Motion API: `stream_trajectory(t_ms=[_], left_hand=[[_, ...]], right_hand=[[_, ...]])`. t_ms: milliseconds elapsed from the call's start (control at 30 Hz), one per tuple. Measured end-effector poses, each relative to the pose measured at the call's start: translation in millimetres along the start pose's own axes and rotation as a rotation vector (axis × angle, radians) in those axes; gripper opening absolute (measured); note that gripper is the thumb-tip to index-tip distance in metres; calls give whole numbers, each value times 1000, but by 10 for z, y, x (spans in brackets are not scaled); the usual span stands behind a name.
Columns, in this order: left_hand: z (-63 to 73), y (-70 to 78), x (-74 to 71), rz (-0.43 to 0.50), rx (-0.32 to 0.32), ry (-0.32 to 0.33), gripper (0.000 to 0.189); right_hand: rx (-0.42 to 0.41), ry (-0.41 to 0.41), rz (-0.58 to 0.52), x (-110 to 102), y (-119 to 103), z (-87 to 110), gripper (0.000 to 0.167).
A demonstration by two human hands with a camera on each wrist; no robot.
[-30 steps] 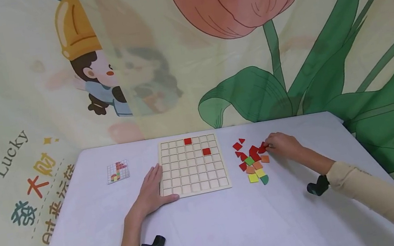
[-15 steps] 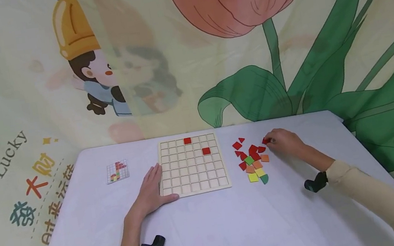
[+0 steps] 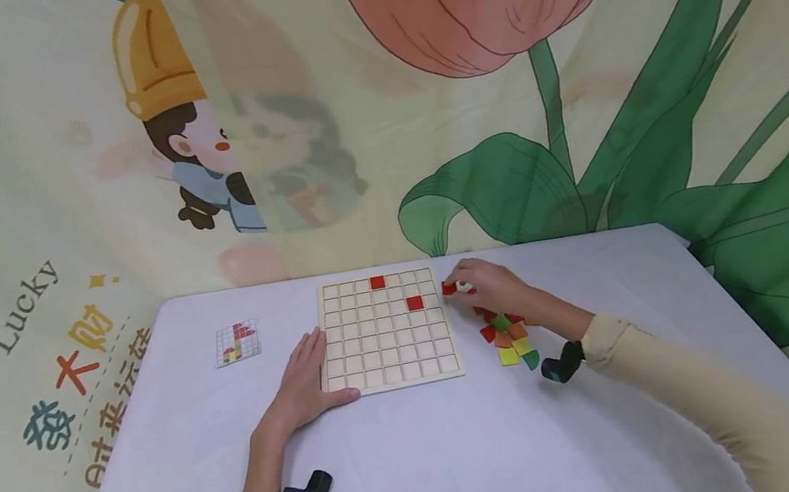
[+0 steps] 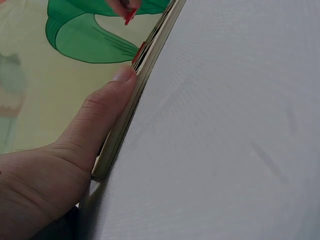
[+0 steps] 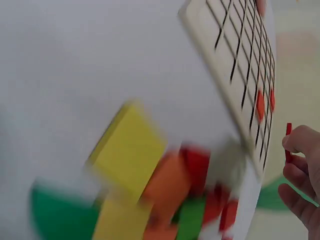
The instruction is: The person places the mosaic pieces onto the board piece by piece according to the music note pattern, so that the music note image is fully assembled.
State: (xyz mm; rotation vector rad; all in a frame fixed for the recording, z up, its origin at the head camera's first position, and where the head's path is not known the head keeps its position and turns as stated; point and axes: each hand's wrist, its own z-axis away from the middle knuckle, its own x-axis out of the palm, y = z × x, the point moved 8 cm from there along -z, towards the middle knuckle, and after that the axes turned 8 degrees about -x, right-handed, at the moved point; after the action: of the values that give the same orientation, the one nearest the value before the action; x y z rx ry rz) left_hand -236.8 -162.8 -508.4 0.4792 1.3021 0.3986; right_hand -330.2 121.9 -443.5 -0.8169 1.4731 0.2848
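Observation:
A pale wooden grid board (image 3: 389, 347) lies flat at the table's middle, with one red square tile (image 3: 377, 283) in its top row and another red tile (image 3: 414, 304) lower and to the right. My left hand (image 3: 300, 381) rests on the board's lower left corner, fingers straight along the left side and thumb on the front edge. In the left wrist view the thumb (image 4: 97, 110) lies along that edge. My right hand (image 3: 491, 287) pinches a red tile (image 5: 288, 142) between thumb and fingertips, just off the board's upper right edge.
Right of the board lies a loose pile of red, orange, yellow and green pieces, including a yellow square (image 3: 508, 356) and a green quarter-round (image 3: 531, 360). A small printed pattern card (image 3: 236, 342) lies to the left. A printed cloth (image 3: 317, 122) hangs behind the table.
My right hand has lifted a red tile from the right of the pile and carried it left to the board's edge. The left hand has stayed in place.

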Motion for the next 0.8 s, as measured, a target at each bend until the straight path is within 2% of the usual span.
stream_trajectory(t_ms=[133, 300, 533, 800], left_hand=[[-5, -3, 12, -10, -1, -7, 117], [-3, 16, 10, 0, 5, -6, 116], [-6, 20, 23, -9, -1, -19, 116], [2, -3, 0, 0, -1, -12, 116]], right_hand=[[-125, -64, 6, 202, -382, -286, 25], [-183, -128, 32, 380, -625, -568, 23], [-171, -184, 46, 522, -670, -731, 24], [-243, -203, 91, 624, -721, -813, 24]])
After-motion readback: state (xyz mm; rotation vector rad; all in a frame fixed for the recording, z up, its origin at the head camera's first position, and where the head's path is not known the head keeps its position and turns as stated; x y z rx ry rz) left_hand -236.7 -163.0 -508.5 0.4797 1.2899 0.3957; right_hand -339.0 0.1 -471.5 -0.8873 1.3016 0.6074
